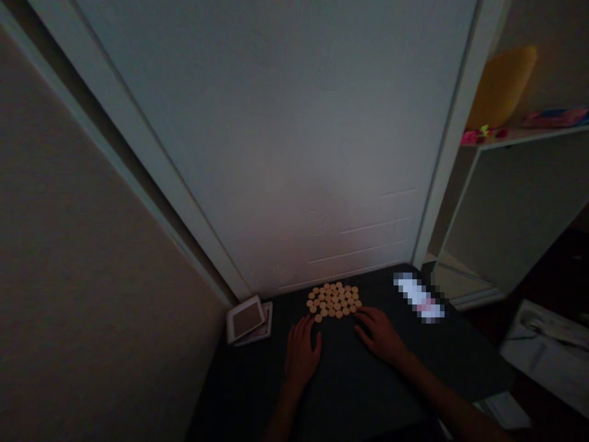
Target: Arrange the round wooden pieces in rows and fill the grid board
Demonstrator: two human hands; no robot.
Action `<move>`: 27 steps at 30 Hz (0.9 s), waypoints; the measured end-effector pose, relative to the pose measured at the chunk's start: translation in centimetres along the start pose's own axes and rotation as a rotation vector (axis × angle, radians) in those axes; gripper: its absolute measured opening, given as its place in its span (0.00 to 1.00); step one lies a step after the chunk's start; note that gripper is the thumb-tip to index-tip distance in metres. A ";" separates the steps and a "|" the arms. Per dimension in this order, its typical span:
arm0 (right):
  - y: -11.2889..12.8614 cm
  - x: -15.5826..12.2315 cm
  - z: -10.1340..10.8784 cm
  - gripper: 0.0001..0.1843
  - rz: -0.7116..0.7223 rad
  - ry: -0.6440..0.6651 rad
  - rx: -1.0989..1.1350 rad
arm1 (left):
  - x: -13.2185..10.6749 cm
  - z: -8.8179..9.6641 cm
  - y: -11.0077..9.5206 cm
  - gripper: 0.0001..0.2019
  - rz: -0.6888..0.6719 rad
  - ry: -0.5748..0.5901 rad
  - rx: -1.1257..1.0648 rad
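Observation:
Several small round tan discs [334,300] lie flat and close together on a dark tabletop [350,374]. They look like wooden pieces, though any marks on them are too small to make out. My left hand [302,350] rests at the near left edge of the group, fingers stretched forward and thumb apart. At the near right edge lies my right hand [378,331], its fingertips close to the outer discs and its thumb spread. Neither hand holds anything. Whether the fingertips touch the discs is unclear in the dim light.
Two stacked framed, card-like items [248,320] lie at the table's left. A blurred bright object [419,298] is at the right. Behind the table stands a white panel [294,153] with heart patterns. A shelf unit [515,202] holds a yellow object [504,86].

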State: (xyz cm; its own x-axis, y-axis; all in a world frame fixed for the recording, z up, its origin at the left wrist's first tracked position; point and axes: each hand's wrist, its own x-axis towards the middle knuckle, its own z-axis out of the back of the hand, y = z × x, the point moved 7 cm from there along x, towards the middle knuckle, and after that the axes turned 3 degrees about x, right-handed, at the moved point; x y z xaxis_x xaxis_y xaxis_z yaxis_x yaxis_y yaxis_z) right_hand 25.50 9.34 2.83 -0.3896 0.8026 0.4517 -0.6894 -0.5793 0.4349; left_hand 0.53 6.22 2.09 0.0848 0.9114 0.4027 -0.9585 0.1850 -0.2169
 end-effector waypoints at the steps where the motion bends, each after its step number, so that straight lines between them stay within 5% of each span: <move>1: 0.1 0.0 0.0 0.21 0.003 0.005 0.006 | -0.1 0.1 -0.1 0.20 -0.005 -0.010 -0.004; 14: -0.4 0.0 -0.4 0.16 -0.029 0.028 0.081 | -0.4 0.8 -0.7 0.18 0.015 0.017 -0.070; 20: 2.4 -0.6 -1.8 0.16 0.057 0.134 0.101 | -0.7 0.6 -4.4 0.19 -0.173 0.145 -0.166; 27: 3.0 1.6 -3.0 0.22 0.028 0.126 0.033 | -0.1 0.0 -4.2 0.25 -0.125 0.126 -0.093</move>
State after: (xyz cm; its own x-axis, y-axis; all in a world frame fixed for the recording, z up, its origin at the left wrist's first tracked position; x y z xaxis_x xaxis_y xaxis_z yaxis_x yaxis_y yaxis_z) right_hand 20.99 9.35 2.50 -0.4836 0.7963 0.3634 -0.6573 -0.6046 0.4499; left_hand 4.52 5.35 2.97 0.2408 0.9169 0.3182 -0.9095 0.3277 -0.2560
